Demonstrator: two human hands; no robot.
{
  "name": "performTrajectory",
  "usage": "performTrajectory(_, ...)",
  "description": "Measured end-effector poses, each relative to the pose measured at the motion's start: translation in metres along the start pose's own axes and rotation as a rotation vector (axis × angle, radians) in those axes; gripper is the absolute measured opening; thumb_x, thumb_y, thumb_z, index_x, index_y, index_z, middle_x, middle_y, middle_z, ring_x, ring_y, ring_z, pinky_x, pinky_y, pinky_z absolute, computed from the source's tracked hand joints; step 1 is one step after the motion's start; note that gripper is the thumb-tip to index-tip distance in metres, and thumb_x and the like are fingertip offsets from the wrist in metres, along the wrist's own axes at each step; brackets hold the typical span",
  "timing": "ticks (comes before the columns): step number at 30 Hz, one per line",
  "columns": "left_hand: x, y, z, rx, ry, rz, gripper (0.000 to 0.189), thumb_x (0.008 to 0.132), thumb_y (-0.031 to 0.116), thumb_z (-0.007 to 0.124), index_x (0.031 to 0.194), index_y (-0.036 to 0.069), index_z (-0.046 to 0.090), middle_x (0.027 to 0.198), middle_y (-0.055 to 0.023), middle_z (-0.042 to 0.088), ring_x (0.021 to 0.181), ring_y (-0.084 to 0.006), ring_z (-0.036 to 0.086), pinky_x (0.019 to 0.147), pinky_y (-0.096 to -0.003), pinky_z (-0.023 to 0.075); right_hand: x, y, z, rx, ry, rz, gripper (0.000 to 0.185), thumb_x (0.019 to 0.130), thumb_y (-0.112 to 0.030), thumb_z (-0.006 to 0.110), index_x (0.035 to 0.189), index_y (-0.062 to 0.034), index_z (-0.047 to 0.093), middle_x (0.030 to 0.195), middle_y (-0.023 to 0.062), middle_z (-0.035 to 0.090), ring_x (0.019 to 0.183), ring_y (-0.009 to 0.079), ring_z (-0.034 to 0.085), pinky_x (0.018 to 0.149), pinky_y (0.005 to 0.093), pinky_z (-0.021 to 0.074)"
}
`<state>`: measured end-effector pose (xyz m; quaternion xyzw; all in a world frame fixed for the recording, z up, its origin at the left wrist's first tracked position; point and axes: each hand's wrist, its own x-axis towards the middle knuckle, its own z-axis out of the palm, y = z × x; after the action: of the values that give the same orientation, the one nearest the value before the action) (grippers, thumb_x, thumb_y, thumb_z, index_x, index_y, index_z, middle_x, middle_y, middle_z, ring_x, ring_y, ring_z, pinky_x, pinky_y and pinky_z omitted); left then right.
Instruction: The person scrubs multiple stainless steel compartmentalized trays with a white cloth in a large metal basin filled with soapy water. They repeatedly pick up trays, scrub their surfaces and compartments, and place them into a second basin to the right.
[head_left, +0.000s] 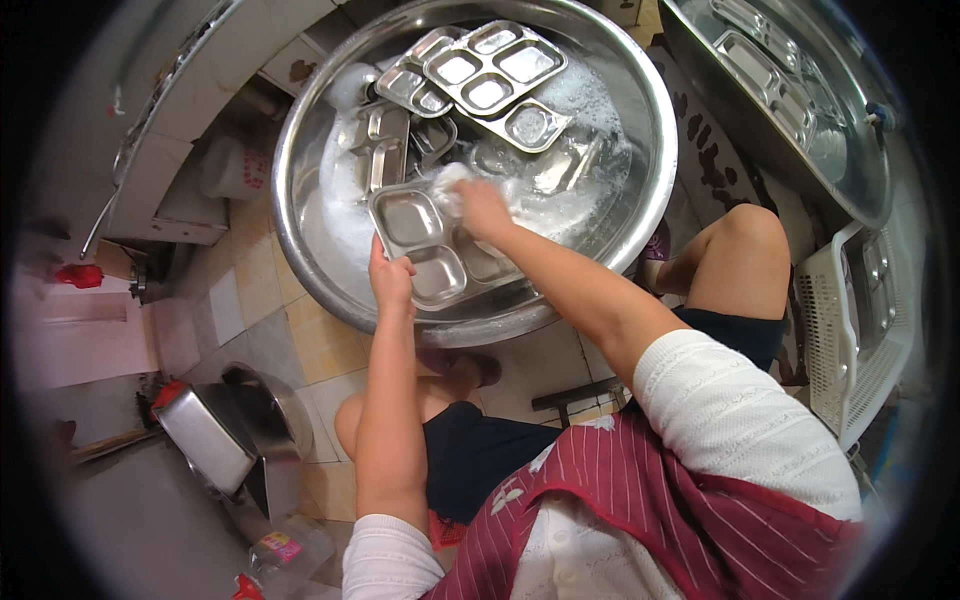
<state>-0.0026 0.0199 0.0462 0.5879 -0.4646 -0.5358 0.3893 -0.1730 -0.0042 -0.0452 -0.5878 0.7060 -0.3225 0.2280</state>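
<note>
My left hand (392, 281) grips the near left edge of a compartmented stainless-steel tray (431, 274), thumb on its rim. The tray is tilted over the near side of a large round metal basin (289, 240). A white cloth (450, 184) is bunched in my right hand (484, 210), at the tray's far edge; the hand is slightly blurred. My right forearm hides part of the tray. Beyond it, several more divided trays (495, 64) lie stacked and overlapping in foamy water (592, 184). One tray (386, 146) leans at the basin's left side.
A second metal basin (847, 165) at upper right holds more trays (765, 79). Below it stands a white perforated plastic basket (821, 337) with trays inside. Rectangular metal containers (206, 435) and a clear plastic bottle (289, 555) are on the tiled floor (270, 349) at lower left.
</note>
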Motion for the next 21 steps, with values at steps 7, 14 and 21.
performTrajectory(7,0.008,-0.021,0.011,-0.247,0.145,0.128,0.068,0.059,-0.010,0.042,0.126,0.000,0.046,0.108,-0.0070,0.057,0.093,-0.0180,0.054,0.079,-0.0240,0.0425,-0.026,-0.027,0.021,-0.066,-0.290,0.350,0.045,0.082,-0.023,0.047,0.122,-0.0034,0.048,0.121,0.0227,0.049,0.108,0.0391,0.052,0.092,0.0455,0.0408)
performTrajectory(14,0.013,-0.037,0.012,-0.556,0.045,-0.131,0.033,0.092,0.021,0.050,0.115,-0.003,0.052,0.105,-0.0117,0.058,0.091,-0.0228,0.058,0.079,-0.0349,0.0479,-0.027,-0.030,-0.001,-0.001,-0.414,0.319,0.042,0.078,-0.024,0.053,0.114,-0.0005,0.055,0.115,0.0243,0.053,0.106,0.0389,0.053,0.088,0.0460,0.0435)
performTrajectory(21,0.041,-0.061,-0.011,-0.604,-0.107,-0.241,0.044,0.095,0.039,0.041,0.116,0.002,0.052,0.109,-0.0111,0.058,0.096,-0.0253,0.057,0.085,-0.0402,0.0460,-0.095,-0.105,0.018,0.390,-0.070,-0.087,0.022,0.071,-0.008,0.056,0.092,-0.0029,0.056,0.106,0.0216,0.052,0.099,0.0373,0.050,0.080,0.0495,0.0421)
